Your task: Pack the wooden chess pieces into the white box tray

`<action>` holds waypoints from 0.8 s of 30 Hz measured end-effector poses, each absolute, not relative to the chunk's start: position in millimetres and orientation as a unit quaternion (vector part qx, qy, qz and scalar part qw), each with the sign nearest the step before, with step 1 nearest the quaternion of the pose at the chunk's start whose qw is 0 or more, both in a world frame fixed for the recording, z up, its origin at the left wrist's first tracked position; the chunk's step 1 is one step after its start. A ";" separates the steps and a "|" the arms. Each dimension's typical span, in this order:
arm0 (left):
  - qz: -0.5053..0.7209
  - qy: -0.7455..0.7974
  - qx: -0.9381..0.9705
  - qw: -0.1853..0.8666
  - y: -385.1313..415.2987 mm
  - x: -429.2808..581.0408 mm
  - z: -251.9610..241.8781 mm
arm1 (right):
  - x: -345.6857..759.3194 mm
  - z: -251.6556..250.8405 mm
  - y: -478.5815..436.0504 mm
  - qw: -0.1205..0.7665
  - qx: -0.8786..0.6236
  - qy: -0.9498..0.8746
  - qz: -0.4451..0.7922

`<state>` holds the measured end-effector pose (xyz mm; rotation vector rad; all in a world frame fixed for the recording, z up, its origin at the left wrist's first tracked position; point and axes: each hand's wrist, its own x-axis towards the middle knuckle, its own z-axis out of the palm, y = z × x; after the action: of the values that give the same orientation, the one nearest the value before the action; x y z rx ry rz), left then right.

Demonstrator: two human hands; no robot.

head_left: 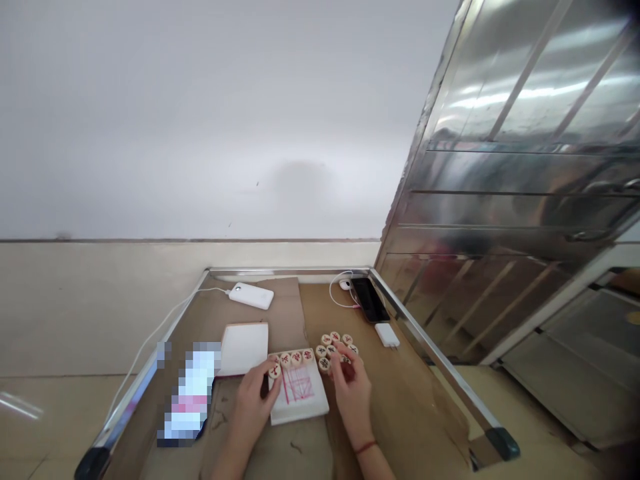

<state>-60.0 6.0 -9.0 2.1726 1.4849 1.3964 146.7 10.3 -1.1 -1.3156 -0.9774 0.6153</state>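
Observation:
A shallow white box [307,403] with red lines drawn on its inner surface sits before me. Along its far edge stands a row of several round wooden xiangqi pieces [297,358] with red characters. My left hand [253,397] pinches a xiangqi piece [275,371] between thumb and fingers at the box's far left corner. To the right of the box lies a cluster of loose xiangqi pieces [324,365]. Over this cluster is my right hand [354,393], its thumb and fingers curled around a piece; the fingers partly cover it and its neighbours.
A white lid-like tray [245,347] lies left of the box. Farther left is a lit phone [190,397], blurred out. A white power bank [251,295] with a cable is at the back. At right lie a black phone [370,300] and white charger [387,335]. A metal frame [290,271] edges the cardboard-covered table.

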 end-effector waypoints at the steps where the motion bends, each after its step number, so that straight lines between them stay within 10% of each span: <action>1: 0.466 0.498 0.727 0.080 6.0 -59.9 -8.3 | 149.8 -5.9 6.2 0.645 -0.580 -0.412 0.281; 24: 0.457 0.468 0.748 0.115 6.3 -57.9 0.3 | 152.3 -14.0 1.0 0.593 -0.585 -0.439 0.338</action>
<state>-57.9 6.3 0.3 2.1910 1.3698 1.3393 152.3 1.0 -14.0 -1.3596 -1.0206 0.7866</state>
